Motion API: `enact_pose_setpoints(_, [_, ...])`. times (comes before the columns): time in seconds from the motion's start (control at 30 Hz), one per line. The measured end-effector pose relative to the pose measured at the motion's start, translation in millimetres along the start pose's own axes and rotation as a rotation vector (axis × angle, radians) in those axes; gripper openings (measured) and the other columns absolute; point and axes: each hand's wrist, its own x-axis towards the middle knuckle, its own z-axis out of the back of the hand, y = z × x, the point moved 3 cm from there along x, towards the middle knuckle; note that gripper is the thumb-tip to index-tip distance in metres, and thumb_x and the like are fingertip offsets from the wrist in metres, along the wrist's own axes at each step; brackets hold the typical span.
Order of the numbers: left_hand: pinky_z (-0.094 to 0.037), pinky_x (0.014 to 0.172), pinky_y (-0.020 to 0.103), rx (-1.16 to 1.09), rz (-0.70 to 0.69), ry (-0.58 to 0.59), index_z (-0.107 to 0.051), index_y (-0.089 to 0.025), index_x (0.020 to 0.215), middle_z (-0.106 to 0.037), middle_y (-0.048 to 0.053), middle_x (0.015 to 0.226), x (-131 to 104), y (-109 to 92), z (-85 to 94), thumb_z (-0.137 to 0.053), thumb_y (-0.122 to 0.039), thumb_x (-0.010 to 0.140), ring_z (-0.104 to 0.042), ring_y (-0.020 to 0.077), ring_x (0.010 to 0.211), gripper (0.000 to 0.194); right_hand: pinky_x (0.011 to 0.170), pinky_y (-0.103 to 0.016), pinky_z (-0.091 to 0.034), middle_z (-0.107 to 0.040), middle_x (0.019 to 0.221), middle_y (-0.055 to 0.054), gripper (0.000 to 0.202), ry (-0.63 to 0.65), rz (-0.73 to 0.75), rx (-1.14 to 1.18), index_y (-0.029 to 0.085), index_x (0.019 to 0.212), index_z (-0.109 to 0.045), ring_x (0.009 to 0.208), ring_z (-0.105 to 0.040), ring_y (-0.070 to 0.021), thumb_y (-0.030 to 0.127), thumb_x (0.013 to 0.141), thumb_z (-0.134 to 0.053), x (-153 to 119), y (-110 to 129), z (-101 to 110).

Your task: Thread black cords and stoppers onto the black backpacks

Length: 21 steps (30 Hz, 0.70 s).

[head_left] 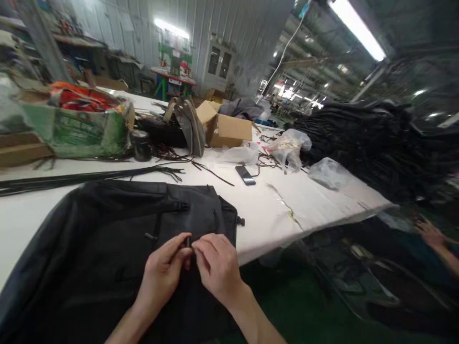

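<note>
A black bag (107, 243) with zips and small buckles lies on the white table (272, 210). Over its right part, my left hand (165, 267) pinches a small dark piece between thumb and fingers. Close beside it, my right hand (217, 265) is closed, its fingertips pressed together near the same piece. What exactly the right fingertips hold is too small to make out. A black buckle (240, 220) sticks out at the bag's right edge.
Black cords (89, 177) lie behind the bag. Farther back are a green sack (86, 129), a cardboard box (229, 131), a phone (245, 175) and plastic bags (328, 173). Black material (366, 143) is heaped at right. Another person's hand (430, 234) shows at far right.
</note>
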Motion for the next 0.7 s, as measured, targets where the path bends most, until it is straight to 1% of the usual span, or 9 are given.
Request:
enact_pose_setpoints(0.17, [-0.059,0.068,0.013,-0.006,0.003,-0.012,-0.08,-0.025,0.132,-0.078,-0.005,0.083,-5.0,2.0,-1.8,-0.066,-0.025,0.108,-0.071,0.0076,0.062,0.028,0.088,-0.039,-0.053,-0.072,0.105,-0.008,0.017,0.003,0.023,-0.026,0.017,0.117,-0.069,0.096,-0.066,-0.0223,0.006,0.108,-0.059,-0.7,2.2,-1.0])
enact_pose_setpoints(0.27, [-0.061,0.07,0.015,-0.006,0.002,-0.035,-0.081,-0.024,0.13,-0.081,-0.003,0.089,-5.8,4.7,-2.0,-0.068,-0.025,0.106,-0.073,0.0088,0.065,0.027,0.087,-0.039,-0.054,-0.072,0.103,-0.009,0.017,-0.001,0.039,-0.016,0.016,0.116,-0.07,0.094,-0.067,-0.0226,0.007,0.109,-0.058,0.8,2.9,-2.1])
enact_pose_setpoints(0.37, [-0.06,0.069,0.015,-0.027,0.025,-0.021,-0.08,-0.025,0.132,-0.079,-0.004,0.087,-6.4,7.9,-3.0,-0.068,-0.025,0.107,-0.072,0.0086,0.063,0.028,0.086,-0.039,-0.054,-0.075,0.103,-0.008,0.017,-0.026,0.037,0.009,0.018,0.117,-0.073,0.094,-0.069,-0.0219,0.008,0.11,-0.06,3.0,0.6,-1.2])
enact_pose_setpoints(0.47, [-0.059,0.066,0.016,-0.063,0.037,-0.006,-0.079,-0.026,0.134,-0.077,-0.004,0.084,-6.7,8.4,-3.5,-0.068,-0.026,0.108,-0.07,0.0084,0.061,0.028,0.086,-0.038,-0.055,-0.078,0.104,-0.006,0.022,-0.034,0.025,0.038,0.02,0.121,-0.076,0.095,-0.071,-0.0207,0.007,0.11,-0.063,4.1,-2.3,1.4])
enact_pose_setpoints(0.6, [-0.059,0.066,0.016,-0.071,0.039,-0.021,-0.079,-0.025,0.133,-0.077,-0.004,0.084,-5.9,5.4,-3.3,-0.067,-0.026,0.108,-0.07,0.0087,0.062,0.027,0.089,-0.041,-0.055,-0.078,0.112,-0.008,0.033,0.03,0.019,0.053,0.02,0.135,-0.074,0.102,-0.072,-0.0222,0.004,0.109,-0.061,1.0,-2.2,2.9])
enact_pose_setpoints(0.7, [-0.058,0.065,0.016,-0.079,0.041,-0.009,-0.078,-0.025,0.132,-0.076,-0.004,0.083,-5.2,3.5,-4.1,-0.067,-0.026,0.109,-0.07,0.0085,0.061,0.026,0.091,-0.044,-0.054,-0.078,0.115,-0.01,0.036,-0.008,0.008,0.013,0.018,0.14,-0.071,0.103,-0.072,-0.0233,0.003,0.108,-0.062,-2.4,-0.7,5.3])
